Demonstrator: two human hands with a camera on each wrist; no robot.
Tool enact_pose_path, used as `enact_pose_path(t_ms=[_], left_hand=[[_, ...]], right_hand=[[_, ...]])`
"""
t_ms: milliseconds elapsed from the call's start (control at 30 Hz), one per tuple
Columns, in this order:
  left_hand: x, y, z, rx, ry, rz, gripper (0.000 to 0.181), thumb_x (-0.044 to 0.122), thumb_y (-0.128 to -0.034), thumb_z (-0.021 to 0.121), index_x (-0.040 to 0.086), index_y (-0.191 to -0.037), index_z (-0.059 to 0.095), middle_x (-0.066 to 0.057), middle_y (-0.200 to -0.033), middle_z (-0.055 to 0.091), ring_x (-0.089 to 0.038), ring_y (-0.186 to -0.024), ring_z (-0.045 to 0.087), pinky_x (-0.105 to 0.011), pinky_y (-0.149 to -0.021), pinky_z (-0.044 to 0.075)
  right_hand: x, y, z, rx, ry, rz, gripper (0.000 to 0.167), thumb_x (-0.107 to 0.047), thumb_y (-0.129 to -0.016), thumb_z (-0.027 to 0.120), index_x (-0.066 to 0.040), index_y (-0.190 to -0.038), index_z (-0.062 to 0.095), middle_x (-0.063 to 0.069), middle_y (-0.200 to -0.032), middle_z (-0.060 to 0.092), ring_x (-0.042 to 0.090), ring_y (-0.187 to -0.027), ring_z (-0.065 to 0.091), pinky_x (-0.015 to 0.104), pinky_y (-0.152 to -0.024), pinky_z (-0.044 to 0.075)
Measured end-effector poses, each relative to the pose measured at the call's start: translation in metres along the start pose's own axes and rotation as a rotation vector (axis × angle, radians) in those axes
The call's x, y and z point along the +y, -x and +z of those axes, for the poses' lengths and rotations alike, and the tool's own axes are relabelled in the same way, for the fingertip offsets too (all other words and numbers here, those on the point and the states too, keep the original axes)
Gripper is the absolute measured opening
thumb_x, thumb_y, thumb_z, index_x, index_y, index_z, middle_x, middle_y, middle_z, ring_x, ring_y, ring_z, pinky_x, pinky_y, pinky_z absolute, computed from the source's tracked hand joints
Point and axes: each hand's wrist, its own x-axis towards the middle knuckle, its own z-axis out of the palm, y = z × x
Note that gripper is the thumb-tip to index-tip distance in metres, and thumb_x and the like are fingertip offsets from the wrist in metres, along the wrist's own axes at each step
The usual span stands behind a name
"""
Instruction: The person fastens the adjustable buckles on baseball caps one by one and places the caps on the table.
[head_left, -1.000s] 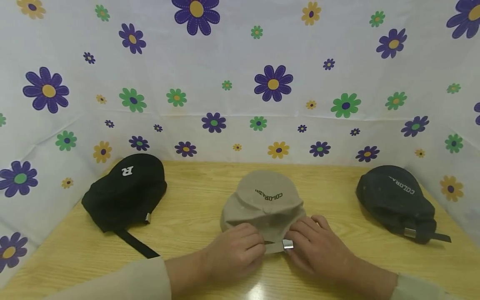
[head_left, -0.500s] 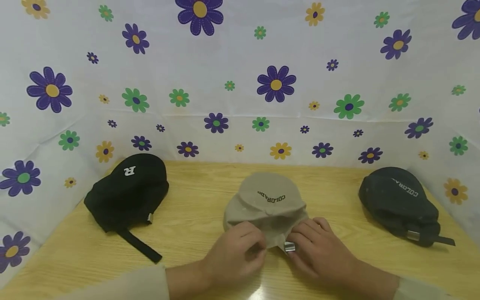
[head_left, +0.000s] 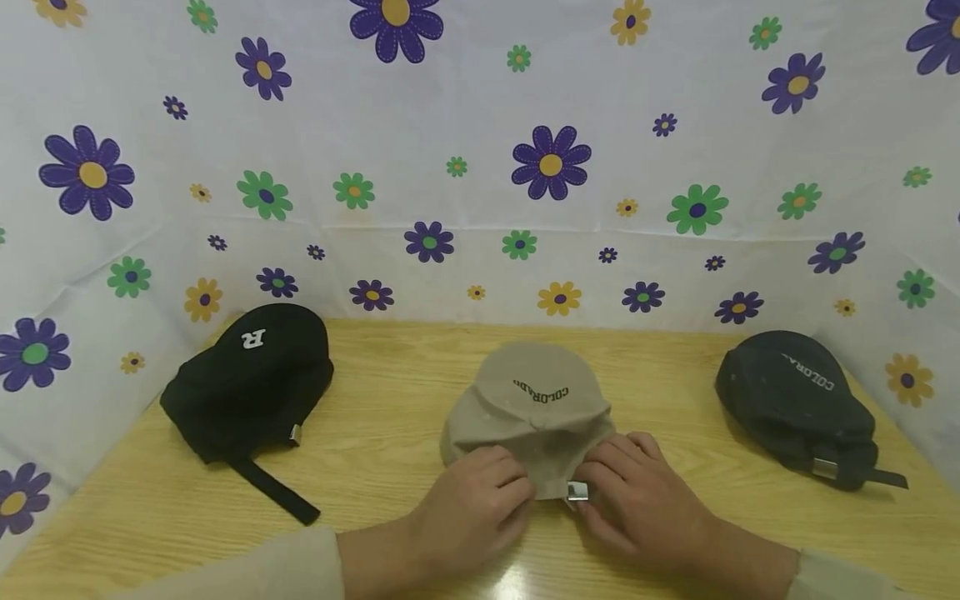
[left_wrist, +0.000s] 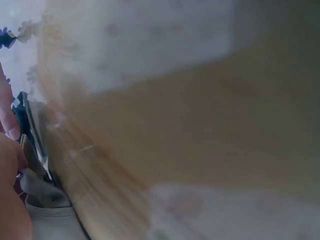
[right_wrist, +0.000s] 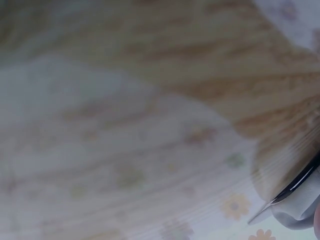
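Note:
A beige baseball cap [head_left: 536, 392] with dark "COLORADO" lettering sits mid-table, its rear edge toward me. My left hand [head_left: 476, 504] grips that edge on the left, fingers curled over the cloth. On the other side my right hand [head_left: 645, 500] pinches the cap beside the silver buckle [head_left: 577, 491] of its strap. Both thumbs are mostly hidden. At the lower left of the left wrist view, a strap loop [left_wrist: 45, 190] stands over the cap's cloth [left_wrist: 55, 222]. The right wrist view catches only a sliver of cap [right_wrist: 300, 207] at its lower right.
A black cap [head_left: 251, 392] with a white "R" lies at the left, its strap [head_left: 277, 492] hanging loose. At the right is a dark grey cap [head_left: 798, 404] with a buckle. Behind the wooden table [head_left: 390, 375] hangs a flower-printed cloth [head_left: 442, 108].
The strap stretched between my hands a second ago; now the cap's rear cloth covers that gap. My left fingers lifted slightly, then settled lower. The right hand stays nearly still.

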Motion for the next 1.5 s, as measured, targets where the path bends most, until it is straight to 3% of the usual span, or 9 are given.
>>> enact_pose_path(t_ms=[300, 400, 567, 767, 1067, 1300, 1500], left_hand=[[-0.001, 0.000, 0.001, -0.157, -0.148, 0.073, 0.002, 0.015, -0.0828, 0.068, 0.014, -0.081, 0.068, 0.006, -0.082, 0.062, -0.009, -0.079, 0.059, -0.024, -0.075, 0.049], [-0.002, 0.001, 0.002, -0.180, -0.177, 0.089, 0.004, 0.018, -0.0842, 0.067, 0.014, -0.082, 0.068, 0.006, -0.082, 0.062, -0.009, -0.078, 0.061, -0.024, -0.075, 0.050], [-0.002, 0.001, 0.000, -0.198, -0.173, 0.074, 0.004, 0.018, -0.0831, 0.069, 0.014, -0.082, 0.069, 0.005, -0.082, 0.065, -0.010, -0.079, 0.063, -0.024, -0.075, 0.051], [-0.002, 0.002, 0.000, -0.226, -0.173, 0.067, 0.005, 0.019, -0.0832, 0.068, 0.015, -0.082, 0.069, 0.005, -0.081, 0.065, -0.009, -0.077, 0.063, -0.024, -0.074, 0.051], [0.000, 0.002, 0.000, -0.274, -0.163, 0.098, 0.009, 0.019, -0.0851, 0.065, 0.016, -0.077, 0.066, 0.007, -0.074, 0.059, -0.009, -0.069, 0.058, -0.024, -0.068, 0.048], [0.001, 0.000, 0.001, -0.287, -0.150, 0.119, 0.011, 0.019, -0.0855, 0.064, 0.017, -0.075, 0.065, 0.008, -0.070, 0.055, -0.008, -0.064, 0.054, -0.024, -0.064, 0.046], [0.001, 0.001, 0.001, -0.291, -0.171, 0.125, 0.010, 0.021, -0.0840, 0.065, 0.017, -0.074, 0.064, 0.008, -0.070, 0.056, -0.008, -0.064, 0.054, -0.025, -0.064, 0.046]], right_hand=[[-0.001, -0.001, -0.003, -0.020, -0.013, 0.027, 0.016, -0.032, -0.088, 0.068, -0.022, -0.101, 0.065, -0.010, -0.100, 0.057, 0.010, -0.096, 0.051, 0.035, -0.086, 0.036], [-0.002, -0.001, -0.001, -0.028, 0.005, 0.026, 0.019, -0.030, -0.084, 0.070, -0.023, -0.101, 0.065, -0.010, -0.100, 0.056, 0.010, -0.096, 0.051, 0.035, -0.084, 0.036], [-0.005, -0.001, 0.002, -0.104, 0.023, 0.062, 0.030, -0.036, -0.084, 0.072, -0.023, -0.111, 0.066, -0.010, -0.110, 0.058, 0.010, -0.104, 0.052, 0.035, -0.084, 0.037], [-0.008, -0.003, 0.005, -0.215, -0.026, 0.117, 0.040, -0.044, -0.090, 0.069, -0.025, -0.125, 0.065, -0.012, -0.119, 0.056, 0.008, -0.112, 0.047, 0.031, -0.085, 0.037], [-0.010, -0.002, 0.011, -0.176, -0.072, 0.068, 0.025, -0.035, -0.091, 0.069, -0.024, -0.113, 0.063, -0.013, -0.111, 0.053, 0.006, -0.101, 0.044, 0.027, -0.079, 0.032], [-0.012, -0.001, 0.010, -0.249, -0.093, 0.128, 0.022, -0.036, -0.093, 0.067, -0.026, -0.109, 0.056, -0.016, -0.109, 0.050, 0.004, -0.102, 0.042, 0.024, -0.081, 0.031], [-0.013, -0.001, 0.010, -0.215, -0.112, 0.148, 0.027, -0.034, -0.092, 0.069, -0.024, -0.115, 0.058, -0.016, -0.112, 0.056, 0.005, -0.107, 0.047, 0.027, -0.084, 0.034]])
